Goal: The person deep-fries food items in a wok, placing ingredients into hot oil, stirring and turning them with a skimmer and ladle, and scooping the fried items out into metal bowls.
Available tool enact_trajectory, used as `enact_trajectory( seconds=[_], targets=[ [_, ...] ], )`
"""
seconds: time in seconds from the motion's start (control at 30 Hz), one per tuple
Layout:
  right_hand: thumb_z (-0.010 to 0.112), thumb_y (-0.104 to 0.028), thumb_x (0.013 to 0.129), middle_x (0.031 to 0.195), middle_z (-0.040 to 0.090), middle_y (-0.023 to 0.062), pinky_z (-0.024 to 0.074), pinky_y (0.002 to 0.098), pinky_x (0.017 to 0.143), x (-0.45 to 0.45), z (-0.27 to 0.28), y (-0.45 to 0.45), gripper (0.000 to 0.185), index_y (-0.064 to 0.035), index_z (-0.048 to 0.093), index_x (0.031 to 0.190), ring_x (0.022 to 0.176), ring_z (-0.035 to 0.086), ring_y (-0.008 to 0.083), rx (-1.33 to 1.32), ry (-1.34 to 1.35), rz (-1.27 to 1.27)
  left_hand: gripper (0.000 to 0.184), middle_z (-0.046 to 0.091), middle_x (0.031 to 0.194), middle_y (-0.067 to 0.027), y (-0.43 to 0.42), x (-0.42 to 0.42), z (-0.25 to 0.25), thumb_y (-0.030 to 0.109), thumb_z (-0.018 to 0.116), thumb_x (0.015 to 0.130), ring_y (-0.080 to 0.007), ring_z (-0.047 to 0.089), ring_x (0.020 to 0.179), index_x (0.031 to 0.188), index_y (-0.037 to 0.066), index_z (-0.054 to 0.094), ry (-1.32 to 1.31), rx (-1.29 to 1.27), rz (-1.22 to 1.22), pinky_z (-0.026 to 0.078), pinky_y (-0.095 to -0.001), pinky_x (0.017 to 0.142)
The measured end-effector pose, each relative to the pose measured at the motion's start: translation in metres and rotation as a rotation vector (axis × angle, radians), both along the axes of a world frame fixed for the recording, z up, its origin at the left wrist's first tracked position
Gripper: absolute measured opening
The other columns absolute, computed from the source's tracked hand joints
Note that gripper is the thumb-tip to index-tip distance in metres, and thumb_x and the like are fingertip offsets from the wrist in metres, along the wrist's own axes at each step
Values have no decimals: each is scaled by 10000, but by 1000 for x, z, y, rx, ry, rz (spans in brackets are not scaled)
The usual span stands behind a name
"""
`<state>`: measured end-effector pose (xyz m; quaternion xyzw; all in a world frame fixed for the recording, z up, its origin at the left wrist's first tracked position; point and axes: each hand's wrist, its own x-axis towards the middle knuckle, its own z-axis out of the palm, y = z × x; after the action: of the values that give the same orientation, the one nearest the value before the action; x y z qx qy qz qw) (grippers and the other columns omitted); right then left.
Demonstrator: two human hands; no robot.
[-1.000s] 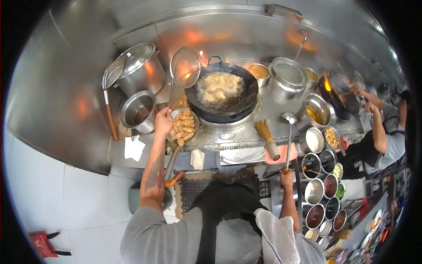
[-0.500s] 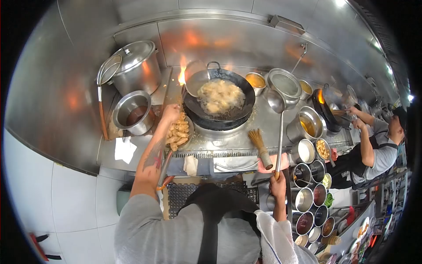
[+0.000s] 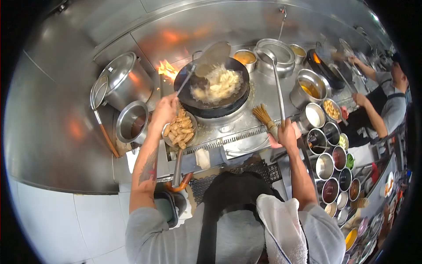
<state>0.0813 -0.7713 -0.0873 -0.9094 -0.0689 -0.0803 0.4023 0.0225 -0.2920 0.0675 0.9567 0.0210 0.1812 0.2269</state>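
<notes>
**A:** ok so is this somebody's house or a pro kitchen?

**B:** pro kitchen, looks like a restaurant line to me. There's a big wok (image 3: 239,70) bubbling over a burner, a flame (image 3: 167,69) licking up beside it, a steel wall (image 3: 176,37) right behind and a steel counter (image 3: 228,128) all around.

**A:** eh, plenty of people own a wok lol

**B:** sure, but look right: another person (image 3: 396,110) in a black apron (image 3: 367,114) at a second wok (image 3: 325,72), with fire (image 3: 316,58) there too. Plus rows of round metal tubs (image 3: 324,166), some holding greens (image 3: 350,161) and sauces (image 3: 330,190), and a fat lidded stockpot (image 3: 130,90) over on the left.
</notes>
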Motion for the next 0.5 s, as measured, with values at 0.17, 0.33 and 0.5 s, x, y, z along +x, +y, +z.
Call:
enact_trajectory(
  seconds=[0.17,0.33,0.5],
  targets=[
    [581,-200,836,739,614,262,481,430,614,15,54,31,330,55,550,1043,661,622,399,86,68,-7,277,629,1021,-243,69,9,14,197,499,925,-410,591,996,1114,44,632,22,6,179,467,-441,868],
    [600,-219,810,685,612,212,482,405,637,36,109,72,374,35,596,1083,622,637,294,26,252,75,271,630,1004,-242,139,41,7,205,495,927,-410,596,983,1093,45,637,84,48,175,471,-443,857],
    [616,-215,784,708,618,222,486,400,663,58,117,101,367,41,614,1047,638,639,299,-50,226,163,246,651,834,-206,160,60,16,190,495,926,-355,641,829,1036,33,649,224,-9,161,483,-418,772]
  ],
)
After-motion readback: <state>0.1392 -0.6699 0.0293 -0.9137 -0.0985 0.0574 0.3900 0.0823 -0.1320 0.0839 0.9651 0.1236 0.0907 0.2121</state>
